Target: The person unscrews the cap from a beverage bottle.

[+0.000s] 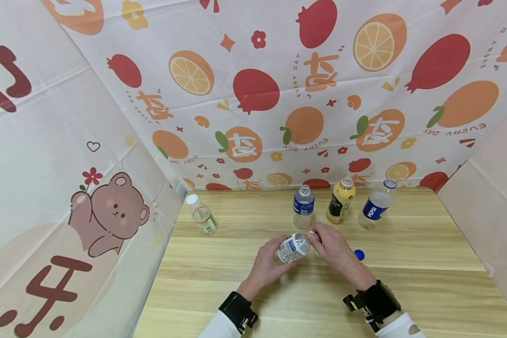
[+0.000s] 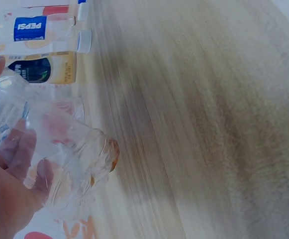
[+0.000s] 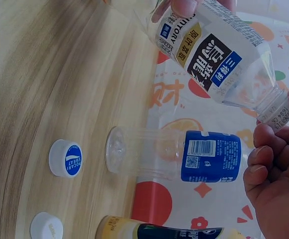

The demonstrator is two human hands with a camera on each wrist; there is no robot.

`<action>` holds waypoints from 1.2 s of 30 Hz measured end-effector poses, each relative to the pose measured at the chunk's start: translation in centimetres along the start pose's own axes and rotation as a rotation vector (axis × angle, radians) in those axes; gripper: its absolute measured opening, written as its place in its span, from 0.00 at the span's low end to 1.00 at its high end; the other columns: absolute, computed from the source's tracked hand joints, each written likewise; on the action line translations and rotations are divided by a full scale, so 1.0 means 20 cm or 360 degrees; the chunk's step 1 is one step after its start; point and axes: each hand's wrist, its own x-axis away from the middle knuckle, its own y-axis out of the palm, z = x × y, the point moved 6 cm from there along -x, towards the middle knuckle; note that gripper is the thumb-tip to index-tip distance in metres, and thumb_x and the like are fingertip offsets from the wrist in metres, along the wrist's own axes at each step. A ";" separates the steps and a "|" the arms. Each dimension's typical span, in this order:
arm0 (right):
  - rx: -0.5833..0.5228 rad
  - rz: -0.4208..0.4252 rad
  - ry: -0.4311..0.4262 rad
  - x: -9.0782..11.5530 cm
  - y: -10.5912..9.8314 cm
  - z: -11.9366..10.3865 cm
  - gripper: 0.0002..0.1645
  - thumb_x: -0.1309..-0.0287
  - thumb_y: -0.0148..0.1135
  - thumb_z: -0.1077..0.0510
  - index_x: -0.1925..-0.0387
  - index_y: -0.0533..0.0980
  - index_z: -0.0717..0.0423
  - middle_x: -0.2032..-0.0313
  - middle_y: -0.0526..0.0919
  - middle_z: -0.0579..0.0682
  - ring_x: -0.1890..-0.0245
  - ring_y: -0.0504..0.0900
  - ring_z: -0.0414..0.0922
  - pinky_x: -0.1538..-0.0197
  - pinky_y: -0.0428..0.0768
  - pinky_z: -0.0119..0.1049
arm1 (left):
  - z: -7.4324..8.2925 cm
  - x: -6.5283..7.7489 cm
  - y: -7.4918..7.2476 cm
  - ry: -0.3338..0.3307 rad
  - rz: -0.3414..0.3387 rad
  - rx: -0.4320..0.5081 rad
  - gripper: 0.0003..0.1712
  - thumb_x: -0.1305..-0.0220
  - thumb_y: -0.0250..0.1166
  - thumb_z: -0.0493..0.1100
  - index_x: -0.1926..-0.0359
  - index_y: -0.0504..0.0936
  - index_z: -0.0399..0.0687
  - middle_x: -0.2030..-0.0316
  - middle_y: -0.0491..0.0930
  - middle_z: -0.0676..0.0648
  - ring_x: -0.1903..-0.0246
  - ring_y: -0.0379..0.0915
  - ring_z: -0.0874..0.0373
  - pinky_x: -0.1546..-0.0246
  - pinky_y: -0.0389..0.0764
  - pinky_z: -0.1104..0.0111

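A clear plastic Suntory bottle (image 3: 219, 55) is held tilted above the table between both hands. My left hand (image 1: 268, 264) grips its body near the base; in the left wrist view the fingers (image 2: 22, 149) show through the clear plastic. At the neck, my right hand (image 1: 332, 246) pinches the white printed bottle cap (image 3: 279, 115), which sits on the mouth. Behind the hands stands an uncapped Pocari Sweat bottle (image 1: 303, 209) with a blue label. On the table by the right hand lie a white-and-blue cap (image 3: 65, 158) and a plain white cap (image 3: 47, 226).
To the right stand an uncapped yellow bottle (image 1: 340, 202) and an uncapped Pepsi bottle (image 1: 377, 205). A small bottle with a white cap (image 1: 202, 217) stands at the far left. Patterned cloth (image 1: 257, 89) walls the back and sides of the wooden table (image 1: 219, 291).
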 end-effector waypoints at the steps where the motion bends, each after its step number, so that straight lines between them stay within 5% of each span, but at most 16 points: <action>1: 0.0007 0.0000 -0.0010 0.00 0.00 0.00 0.05 0.25 0.60 0.56 0.57 0.77 0.54 0.68 0.75 0.40 0.67 0.72 0.38 0.67 0.75 0.34 | 0.00 0.00 0.00 -0.0020 -0.0022 0.0064 0.47 0.51 0.83 0.42 0.30 0.73 0.48 0.39 0.81 0.45 0.42 0.78 0.50 0.38 0.77 0.50; 6: 0.0039 -0.0006 -0.0070 0.00 -0.01 -0.02 0.04 0.26 0.61 0.58 0.56 0.77 0.55 0.63 0.77 0.43 0.63 0.74 0.40 0.63 0.78 0.38 | -0.01 0.00 0.02 -0.0108 -0.0098 0.0302 0.46 0.49 0.82 0.42 0.29 0.73 0.49 0.38 0.80 0.46 0.40 0.77 0.51 0.37 0.77 0.53; 14: 0.0069 0.0002 -0.0203 0.01 -0.03 -0.03 0.05 0.28 0.62 0.63 0.54 0.76 0.57 0.62 0.77 0.44 0.62 0.74 0.40 0.61 0.79 0.39 | 0.00 -0.01 0.01 -0.0075 -0.0071 0.0188 0.46 0.49 0.82 0.45 0.30 0.73 0.48 0.39 0.80 0.46 0.42 0.77 0.52 0.38 0.77 0.53; 36: -0.0059 -0.0058 -0.0428 0.04 -0.05 -0.02 0.15 0.32 0.61 0.71 0.47 0.75 0.57 0.54 0.77 0.43 0.57 0.73 0.37 0.57 0.80 0.36 | -0.04 -0.02 0.03 -0.0115 -0.0187 0.0310 0.44 0.48 0.82 0.45 0.30 0.74 0.51 0.39 0.80 0.49 0.41 0.77 0.55 0.40 0.79 0.60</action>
